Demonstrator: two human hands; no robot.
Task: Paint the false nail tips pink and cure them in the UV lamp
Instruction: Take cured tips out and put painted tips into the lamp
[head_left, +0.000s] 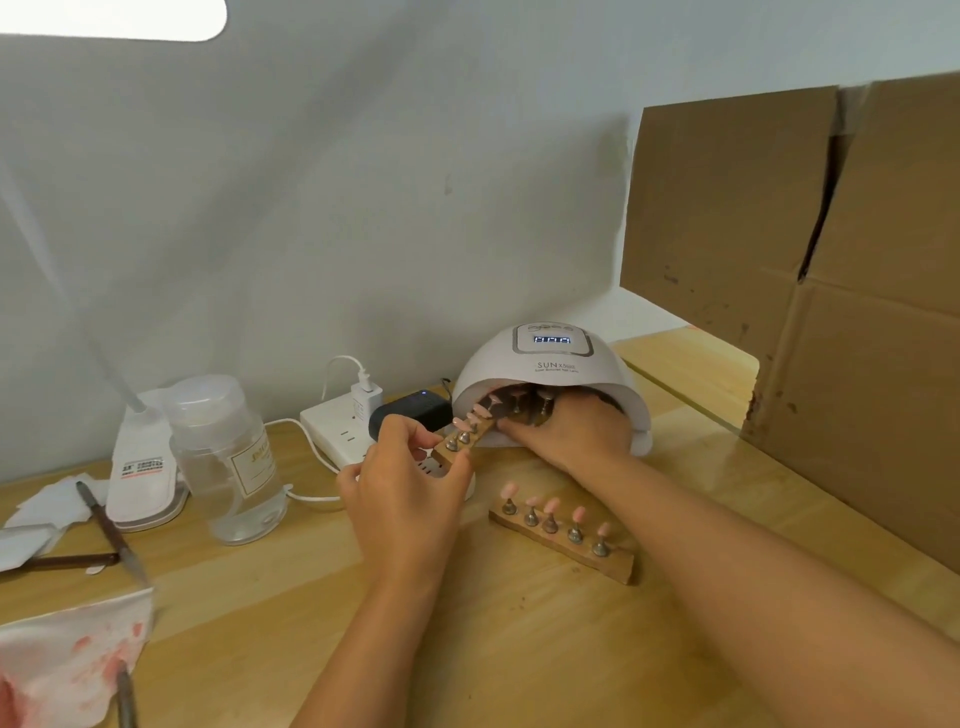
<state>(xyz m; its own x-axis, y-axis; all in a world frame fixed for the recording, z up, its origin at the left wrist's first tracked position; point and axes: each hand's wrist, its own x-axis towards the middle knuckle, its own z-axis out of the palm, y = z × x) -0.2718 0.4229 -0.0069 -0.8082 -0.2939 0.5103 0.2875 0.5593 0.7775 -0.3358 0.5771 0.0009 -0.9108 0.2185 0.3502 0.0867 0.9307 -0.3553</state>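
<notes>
Feeding a wooden strip (465, 441) of pink nail tips (480, 413) into the UV lamp (550, 374).

We pinch its near end with our left hand (405, 499), angled so the tips clear the lamp's mouth; our right hand (576, 428) reaches inside, its grasp hidden. A second strip (563, 540) waits beneath our right forearm; a power strip (332, 431) crowds beyond our left.

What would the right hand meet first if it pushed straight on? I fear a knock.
Probably the metal nail stands inside the white domed UV lamp, at the fingertips of the right hand; depth in there is unclear.
</notes>
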